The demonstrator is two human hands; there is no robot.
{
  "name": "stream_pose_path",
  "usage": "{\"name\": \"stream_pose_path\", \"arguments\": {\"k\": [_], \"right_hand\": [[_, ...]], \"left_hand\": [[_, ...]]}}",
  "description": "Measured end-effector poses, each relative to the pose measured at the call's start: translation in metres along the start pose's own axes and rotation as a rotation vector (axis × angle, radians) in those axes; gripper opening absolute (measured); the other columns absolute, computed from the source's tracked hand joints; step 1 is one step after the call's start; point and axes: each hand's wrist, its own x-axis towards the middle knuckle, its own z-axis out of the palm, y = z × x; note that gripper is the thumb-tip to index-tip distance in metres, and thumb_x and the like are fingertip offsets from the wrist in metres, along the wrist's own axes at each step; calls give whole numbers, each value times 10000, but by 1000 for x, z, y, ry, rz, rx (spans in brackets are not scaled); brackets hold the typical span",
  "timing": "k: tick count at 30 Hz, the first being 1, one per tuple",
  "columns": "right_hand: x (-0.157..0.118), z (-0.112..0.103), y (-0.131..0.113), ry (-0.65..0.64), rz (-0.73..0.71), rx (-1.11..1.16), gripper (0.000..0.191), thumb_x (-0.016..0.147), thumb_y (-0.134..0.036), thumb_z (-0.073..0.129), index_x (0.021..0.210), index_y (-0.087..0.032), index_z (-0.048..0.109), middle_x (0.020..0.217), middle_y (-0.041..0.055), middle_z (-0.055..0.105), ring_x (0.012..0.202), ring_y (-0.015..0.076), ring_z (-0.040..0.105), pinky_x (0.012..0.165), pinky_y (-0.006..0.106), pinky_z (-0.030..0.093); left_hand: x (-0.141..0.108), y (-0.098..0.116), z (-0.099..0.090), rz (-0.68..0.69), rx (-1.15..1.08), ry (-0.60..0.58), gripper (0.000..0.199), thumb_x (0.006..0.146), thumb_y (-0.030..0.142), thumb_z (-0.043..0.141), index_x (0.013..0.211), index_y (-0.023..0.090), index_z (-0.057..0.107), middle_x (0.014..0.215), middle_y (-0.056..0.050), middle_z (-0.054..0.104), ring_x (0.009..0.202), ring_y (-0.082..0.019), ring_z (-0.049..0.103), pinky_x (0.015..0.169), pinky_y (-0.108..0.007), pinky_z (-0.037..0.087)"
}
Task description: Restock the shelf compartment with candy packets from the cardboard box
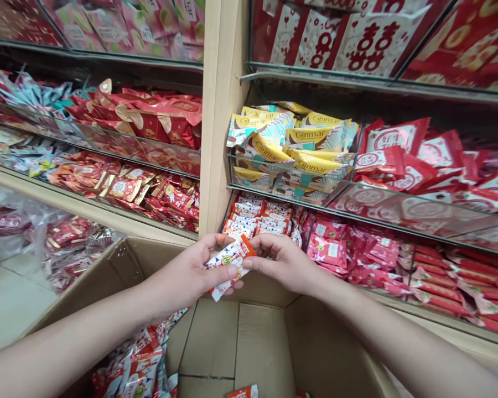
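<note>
A small red-and-white candy packet (229, 264) is held above an open cardboard box. My left hand (205, 265) is closed on it, thumb across the front. My right hand (280, 260) pinches its upper right end between thumb and fingers. Just beyond my hands, similar red-and-white packets (259, 213) lie in rows in a bottom shelf bin. More such packets (139, 365) are heaped in the box at lower left, partly hidden by my left arm. Another packet (244, 391) shows at the bottom edge of the view.
The cardboard box (311, 331) stands against the shelves. A wooden upright (213, 116) divides them. Yellow Ginmar packets (294, 143) fill a bin above, with pink packets (327, 243) to the right. Plastic bags of snacks (68, 243) lie on the tiled floor (8, 304) at left.
</note>
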Motion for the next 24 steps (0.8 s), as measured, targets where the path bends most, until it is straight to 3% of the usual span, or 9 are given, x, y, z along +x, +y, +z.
{"name": "stream_pose_path", "arguments": {"k": [3,5,8,12,15,17,21,24], "right_hand": [[-7,2,2,38,67,29,194,730,-269,614,652,-177,461,587,-54,409,524,76,380,481,207,304],[-15,4,0,37,81,72,152,736,-256,607,780,-195,475,592,-61,416,522,82,397,478,206,313],[-29,8,-5,49,22,50,341,746,-237,603,1049,-244,446,747,-18,537,653,116,504,554,226,397],[-37,-4,-2,135,-9,-107,72,765,-246,579,831,-221,585,790,19,618,717,139,569,641,264,453],[-22,-25,13,337,91,-173,157,756,-294,572,861,-190,625,825,47,663,751,173,605,681,313,478],[-6,-38,25,389,97,-269,249,767,-307,550,965,-174,625,951,73,663,864,197,604,771,349,467],[28,-53,46,270,-52,-611,395,807,-333,504,1148,-139,554,1168,113,573,1067,228,522,919,391,383],[49,-58,55,169,-97,-799,438,848,-374,441,1182,-102,521,1190,143,552,1097,242,504,931,382,371]], "left_hand": [[1,1,0,-8,100,97,358,660,424,669,881,173,542,706,4,650,614,-145,606,548,-250,448],[1,2,1,-28,147,126,338,662,460,650,812,169,564,649,14,641,565,-133,581,513,-238,429],[-1,0,5,-23,151,103,328,670,449,643,814,164,567,652,15,634,570,-129,572,536,-245,436],[-2,-6,8,39,108,75,402,740,448,554,1040,188,485,791,-16,619,675,-164,602,557,-271,458],[-1,-10,6,95,166,93,442,730,392,558,1110,211,424,967,-45,569,729,-170,602,569,-284,462],[0,-11,4,94,229,95,401,705,340,570,1063,195,463,1006,-50,544,740,-167,592,593,-293,458],[0,-12,4,98,353,28,278,713,283,534,976,193,530,939,-27,566,693,-145,567,597,-275,431],[-4,-16,7,127,525,-26,237,745,291,514,969,229,555,727,28,561,561,-114,502,503,-229,375]]}}
